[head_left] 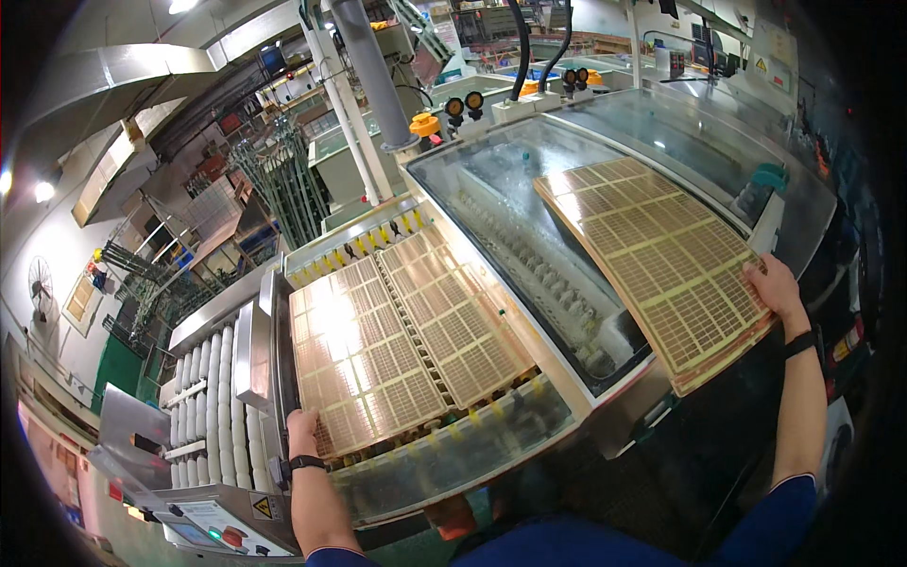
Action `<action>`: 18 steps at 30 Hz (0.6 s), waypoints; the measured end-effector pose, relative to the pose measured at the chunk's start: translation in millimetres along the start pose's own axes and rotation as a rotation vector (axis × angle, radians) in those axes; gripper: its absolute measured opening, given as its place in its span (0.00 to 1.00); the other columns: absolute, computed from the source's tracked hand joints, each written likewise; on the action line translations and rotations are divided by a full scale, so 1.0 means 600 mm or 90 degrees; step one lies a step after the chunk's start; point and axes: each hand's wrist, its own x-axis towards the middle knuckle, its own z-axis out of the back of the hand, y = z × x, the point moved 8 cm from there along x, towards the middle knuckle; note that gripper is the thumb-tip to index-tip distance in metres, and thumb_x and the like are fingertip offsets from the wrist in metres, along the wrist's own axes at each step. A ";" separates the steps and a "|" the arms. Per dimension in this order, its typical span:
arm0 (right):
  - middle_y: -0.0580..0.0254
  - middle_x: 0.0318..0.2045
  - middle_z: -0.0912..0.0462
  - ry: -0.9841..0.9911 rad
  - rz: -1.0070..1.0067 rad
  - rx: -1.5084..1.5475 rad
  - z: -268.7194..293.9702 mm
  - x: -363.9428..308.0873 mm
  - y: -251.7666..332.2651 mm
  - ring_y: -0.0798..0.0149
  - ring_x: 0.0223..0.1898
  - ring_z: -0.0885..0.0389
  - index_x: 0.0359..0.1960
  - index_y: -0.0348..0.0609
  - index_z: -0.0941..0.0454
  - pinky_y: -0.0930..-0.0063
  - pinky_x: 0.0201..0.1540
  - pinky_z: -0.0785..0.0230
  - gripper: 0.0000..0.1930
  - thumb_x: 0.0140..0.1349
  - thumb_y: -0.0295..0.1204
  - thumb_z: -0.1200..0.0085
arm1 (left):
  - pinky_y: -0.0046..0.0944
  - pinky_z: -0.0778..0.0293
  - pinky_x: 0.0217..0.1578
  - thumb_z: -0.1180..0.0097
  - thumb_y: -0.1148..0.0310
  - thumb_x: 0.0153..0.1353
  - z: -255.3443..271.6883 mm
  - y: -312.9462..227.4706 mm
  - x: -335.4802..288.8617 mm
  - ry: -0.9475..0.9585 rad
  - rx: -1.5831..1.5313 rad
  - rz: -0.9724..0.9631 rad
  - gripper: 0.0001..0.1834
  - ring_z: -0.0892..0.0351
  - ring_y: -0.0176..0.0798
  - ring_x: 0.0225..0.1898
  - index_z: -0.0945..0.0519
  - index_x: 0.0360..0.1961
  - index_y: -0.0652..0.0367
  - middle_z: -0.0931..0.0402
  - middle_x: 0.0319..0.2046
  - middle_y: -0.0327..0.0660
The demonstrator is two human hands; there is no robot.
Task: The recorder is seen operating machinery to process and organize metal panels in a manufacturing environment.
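My left hand (303, 433) rests on the near left corner of a copper-coloured gridded panel (351, 359) lying on the machine's roller conveyor (444, 444). A second like panel (453, 312) lies beside it to the right, touching or nearly touching. My right hand (777, 286) grips the near right edge of a stack of the same gridded panels (652, 255), which lies on the machine's clear cover (510, 208). Both wrists carry a dark band.
White rollers (213, 406) run along the machine's left side above a control panel with buttons (222, 529). Yellow clips (378, 236) line the conveyor's far edge. A grey pipe (373, 76), gauges (463, 104) and racks (283, 180) stand behind.
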 end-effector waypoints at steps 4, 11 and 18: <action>0.39 0.48 0.19 -0.070 0.055 0.009 -0.006 0.016 -0.009 0.40 0.53 0.23 0.52 0.38 0.24 0.56 0.54 0.32 0.29 0.64 0.53 0.49 | 0.51 0.24 0.47 0.39 0.60 0.59 0.007 0.049 0.070 -0.002 0.253 -0.040 0.22 0.19 0.60 0.44 0.20 0.44 0.71 0.19 0.39 0.60; 0.41 0.51 0.20 -0.012 0.026 0.015 0.003 0.005 0.008 0.43 0.55 0.23 0.56 0.36 0.25 0.58 0.56 0.32 0.32 0.63 0.54 0.48 | 0.54 0.30 0.57 0.39 0.54 0.54 -0.067 -0.078 -0.039 -0.042 0.362 -0.345 0.31 0.28 0.66 0.54 0.23 0.51 0.70 0.28 0.52 0.67; 0.43 0.61 0.26 0.001 0.014 -0.031 -0.012 0.019 -0.025 0.45 0.63 0.29 0.65 0.36 0.33 0.58 0.63 0.37 0.39 0.64 0.57 0.52 | 0.52 0.33 0.61 0.38 0.49 0.54 -0.198 -0.165 -0.157 0.063 0.340 -0.442 0.35 0.31 0.64 0.60 0.24 0.55 0.68 0.32 0.58 0.64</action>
